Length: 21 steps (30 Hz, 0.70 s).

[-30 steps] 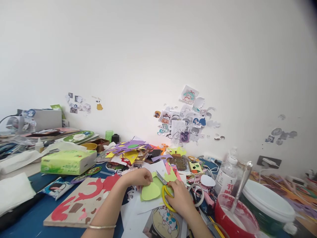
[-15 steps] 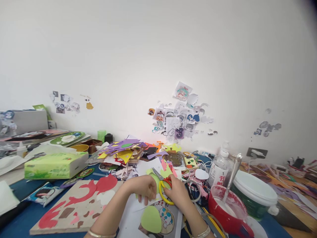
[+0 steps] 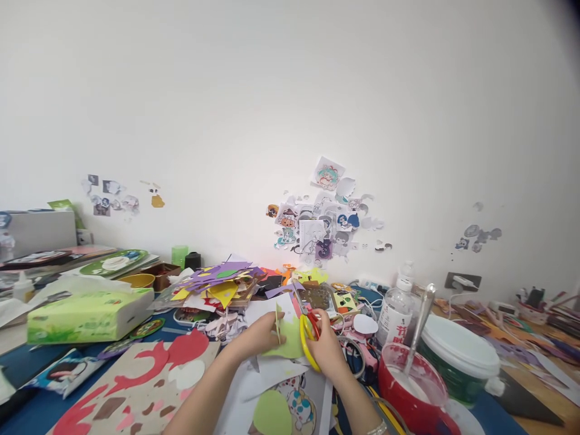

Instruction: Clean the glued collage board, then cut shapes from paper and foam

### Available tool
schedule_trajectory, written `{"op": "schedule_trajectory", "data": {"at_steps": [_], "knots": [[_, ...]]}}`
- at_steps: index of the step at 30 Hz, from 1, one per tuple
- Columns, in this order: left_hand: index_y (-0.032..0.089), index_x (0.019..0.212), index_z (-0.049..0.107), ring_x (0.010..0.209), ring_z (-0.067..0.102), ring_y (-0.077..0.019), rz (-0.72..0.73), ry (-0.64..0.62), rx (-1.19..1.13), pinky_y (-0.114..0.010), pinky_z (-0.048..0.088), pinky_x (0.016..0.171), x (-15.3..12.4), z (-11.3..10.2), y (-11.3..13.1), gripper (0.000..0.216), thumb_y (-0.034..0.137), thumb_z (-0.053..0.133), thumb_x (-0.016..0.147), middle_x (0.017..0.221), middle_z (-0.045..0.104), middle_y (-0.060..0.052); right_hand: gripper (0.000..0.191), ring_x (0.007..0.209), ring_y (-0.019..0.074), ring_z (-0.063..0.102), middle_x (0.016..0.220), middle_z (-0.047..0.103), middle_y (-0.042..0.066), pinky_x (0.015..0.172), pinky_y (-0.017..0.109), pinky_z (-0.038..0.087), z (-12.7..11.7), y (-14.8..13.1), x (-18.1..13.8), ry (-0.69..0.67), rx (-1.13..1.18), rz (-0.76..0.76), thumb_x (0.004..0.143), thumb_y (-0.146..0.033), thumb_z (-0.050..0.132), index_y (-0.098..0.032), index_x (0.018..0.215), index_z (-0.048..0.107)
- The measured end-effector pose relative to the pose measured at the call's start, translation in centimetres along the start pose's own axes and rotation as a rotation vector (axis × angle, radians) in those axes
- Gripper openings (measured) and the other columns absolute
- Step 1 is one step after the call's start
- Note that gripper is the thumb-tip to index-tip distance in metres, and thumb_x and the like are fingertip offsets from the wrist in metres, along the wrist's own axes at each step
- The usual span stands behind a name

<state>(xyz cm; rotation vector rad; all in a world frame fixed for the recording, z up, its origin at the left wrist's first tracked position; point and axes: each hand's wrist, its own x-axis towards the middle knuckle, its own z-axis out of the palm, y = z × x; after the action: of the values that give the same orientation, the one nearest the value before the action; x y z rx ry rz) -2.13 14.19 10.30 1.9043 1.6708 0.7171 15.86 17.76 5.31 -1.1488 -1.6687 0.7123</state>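
My right hand [image 3: 327, 345] grips a pair of scissors [image 3: 309, 329] by its yellow and red handles, the blades pointing up and away. In my left hand [image 3: 265, 333] a thin light green paper piece [image 3: 278, 320] is pinched, seen almost edge-on. Between the hands lies a larger light green paper sheet [image 3: 291, 338]. Nearer to me, a rounded green paper shape [image 3: 272, 414] rests on a printed picture [image 3: 302, 406] with a coloured cartoon figure. White paper scraps [image 3: 276, 376] lie just under the hands.
A heap of coloured scraps [image 3: 222, 284] rises behind my left hand. On the left are a board with red shapes [image 3: 149, 393] and a green tissue pack [image 3: 86, 314]. A red pot [image 3: 412, 386] with a metal utensil, a bottle [image 3: 395, 317] and a lidded tub [image 3: 457, 350] stand right.
My left hand has turned and now pinches a green paper piece upright. The scissors have swung from pointing up-left to nearly straight away from me. The whole view has shifted slightly.
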Motion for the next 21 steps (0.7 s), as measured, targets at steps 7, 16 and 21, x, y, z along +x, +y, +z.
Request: {"op": "schedule_trajectory", "data": {"at_steps": [7,16,21], "knots": [[0.017,0.125,0.046,0.106,0.055,-0.0203,-0.017,0.133,-0.927,-0.031,0.049,0.086,-0.8,-1.1,2.0,0.056,0.031,0.06,0.073,0.114,0.061,-0.01,0.077,0.106,0.0219,0.055,0.12,0.055,0.007,0.085,0.032,0.045,1.4,-0.3,-0.5,-0.008,0.322,-0.16,0.058,-0.02,0.067,-0.026,0.129,0.039],[0.022,0.126,0.045,0.103,0.057,-0.0243,0.128,-0.232,-1.1,-0.04,0.05,0.084,-1.7,-0.5,3.2,0.059,0.053,0.055,0.076,0.13,0.046,-0.013,0.054,0.107,0.0261,0.054,0.115,0.06,0.008,0.09,0.038,0.043,-0.5,-0.4,-0.3,0.175,-0.011,-0.21,0.064,-0.019,0.058,-0.022,0.118,0.053],[0.024,0.142,0.006,0.123,0.042,-0.0271,0.239,-0.251,-0.547,-0.04,0.038,0.097,-2.3,0.0,2.9,0.096,0.057,0.059,0.07,0.141,0.033,-0.016,0.053,0.098,0.0265,0.06,0.111,0.062,0.011,0.08,0.035,0.048,-0.9,-0.5,-0.1,0.306,0.097,-0.105,0.066,-0.027,0.059,-0.02,0.118,0.05]]}}
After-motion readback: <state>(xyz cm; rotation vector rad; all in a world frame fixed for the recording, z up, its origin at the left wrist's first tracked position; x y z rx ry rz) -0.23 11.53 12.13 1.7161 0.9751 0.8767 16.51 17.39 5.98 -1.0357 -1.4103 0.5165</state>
